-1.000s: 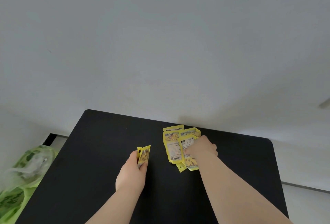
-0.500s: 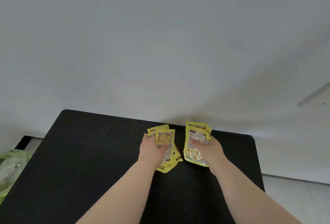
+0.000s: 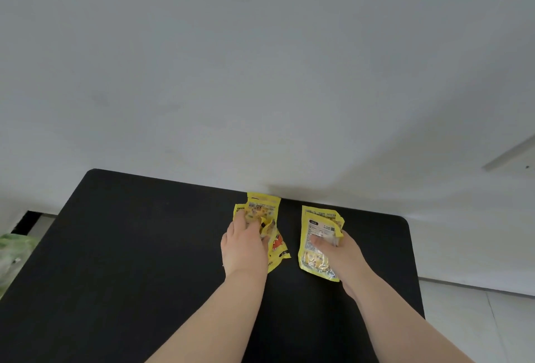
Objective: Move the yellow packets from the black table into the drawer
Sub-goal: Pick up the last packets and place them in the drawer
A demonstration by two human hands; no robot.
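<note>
Item 1, black table (image 3: pixel 130 261): matt top fills the lower view; both bare forearms reach across it from the near edge.

Item 2, left hand (image 3: pixel 244 246): back of hand upward, fingers curled down over the left bundle (image 3: pixel 262 209) and gripping it; several yellow packets are fanned and crumpled under the palm, one corner sticking out toward the person; probably gathered this way so that many go in one trip; whether the bundle rests on the top or is just clear of it cannot be told.

Item 3, right hand (image 3: pixel 338 249): thumb across the printed face, fingers behind, pinching the right bundle (image 3: pixel 317 229); packets stand nearly upright with the label side toward the camera; this stack looks neater and should carry more securely than the left.

Item 4, gap: the two bundles sit apart, with bare table between them; no other loose packets are visible.

Item 5, surroundings: green bag (image 3: pixel 14 252) past the table's left edge, blurred; pale floor (image 3: pixel 477 319) to the right; plain wall (image 3: pixel 260 73) beyond the far edge.

Item 6, drawer: not in view; transfer judged not yet begun.
</note>
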